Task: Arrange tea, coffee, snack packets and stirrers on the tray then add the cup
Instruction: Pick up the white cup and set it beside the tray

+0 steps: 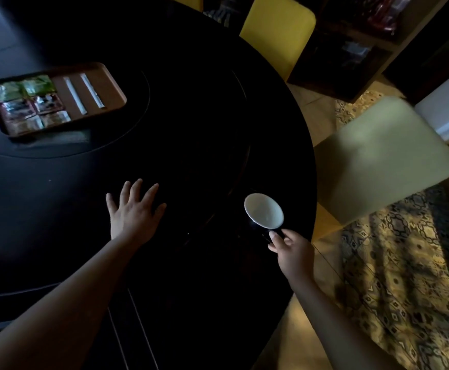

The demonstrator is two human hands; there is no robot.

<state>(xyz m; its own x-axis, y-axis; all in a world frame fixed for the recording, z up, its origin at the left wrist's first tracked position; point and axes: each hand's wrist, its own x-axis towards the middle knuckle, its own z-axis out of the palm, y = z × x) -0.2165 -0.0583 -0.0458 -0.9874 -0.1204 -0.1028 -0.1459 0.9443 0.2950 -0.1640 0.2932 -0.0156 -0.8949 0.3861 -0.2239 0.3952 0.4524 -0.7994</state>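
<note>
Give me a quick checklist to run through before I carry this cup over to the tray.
1. Grip: right hand pinches the handle of the cup. Ok.
2. Cup empty: its white inside shows no liquid. Ok.
3. Packets and stirrers already lie on the tray. Ok.
4. Bare spot for the cup: brown strip right of the stirrers; whether the cup fits, cannot tell.
5. Left hand free: it rests open and flat on the table. Ok.

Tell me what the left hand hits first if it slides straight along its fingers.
Probably nothing: ahead of the left hand lies only dark table; the tray sits well left of that line. Dim, though.
</note>
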